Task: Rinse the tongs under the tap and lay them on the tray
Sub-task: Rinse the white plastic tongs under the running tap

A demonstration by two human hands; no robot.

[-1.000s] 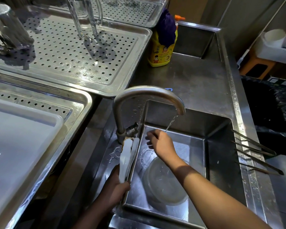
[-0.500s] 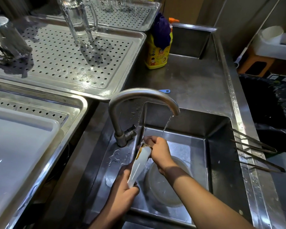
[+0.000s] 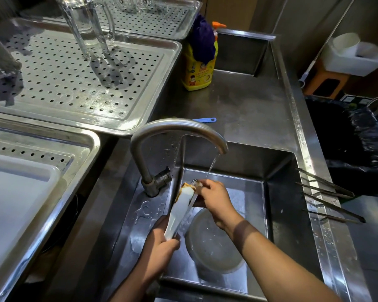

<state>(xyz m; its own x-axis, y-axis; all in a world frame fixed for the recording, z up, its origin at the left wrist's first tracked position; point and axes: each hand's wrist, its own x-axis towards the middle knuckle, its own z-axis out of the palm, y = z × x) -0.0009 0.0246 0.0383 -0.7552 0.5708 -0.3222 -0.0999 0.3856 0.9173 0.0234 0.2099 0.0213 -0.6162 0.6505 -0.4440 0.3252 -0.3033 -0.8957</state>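
White tongs with brown residue at the tips slant over the sink's left edge. My left hand grips their handle end from below. My right hand closes on the tip end, right under the thin stream running from the curved tap. A perforated steel tray lies on the counter at the upper left, carrying upturned glass mugs.
A clear plastic bowl sits in the sink basin. Several thin metal tongs rest across the sink's right rim. A yellow detergent bottle stands behind the tap. A white board on another tray is at the left.
My left hand swung the tongs from beside the tap base into the sink under the stream. My right hand moved onto their tips.
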